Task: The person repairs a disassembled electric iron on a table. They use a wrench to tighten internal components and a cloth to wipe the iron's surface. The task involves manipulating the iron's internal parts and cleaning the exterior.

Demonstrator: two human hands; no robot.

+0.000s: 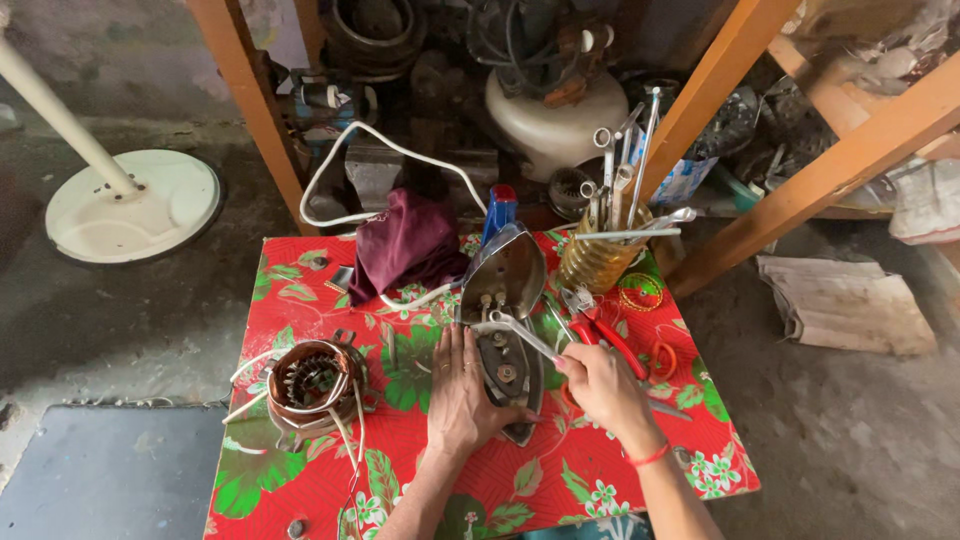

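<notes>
An opened clothes iron lies on the red floral tablecloth (pixel 590 480). Its dark base (pixel 508 372) with bolts is exposed, and its shiny metal cover (pixel 508 268) is tipped up behind it. My left hand (pixel 460 390) rests flat against the left edge of the base, fingers together. A silver wrench (pixel 520 332) is gripped in my right hand (pixel 600 385), with its head on the base near the terminals. A red band circles my right wrist.
A copper-wound motor stator (pixel 308 385) with white wires sits at the table's left. Red-handled pliers (pixel 605 335), a jar of tools (pixel 605 240) and a maroon cloth (pixel 405 245) lie behind. Orange wooden frame legs (pixel 250 110) and a white fan base (pixel 135 205) stand on the floor.
</notes>
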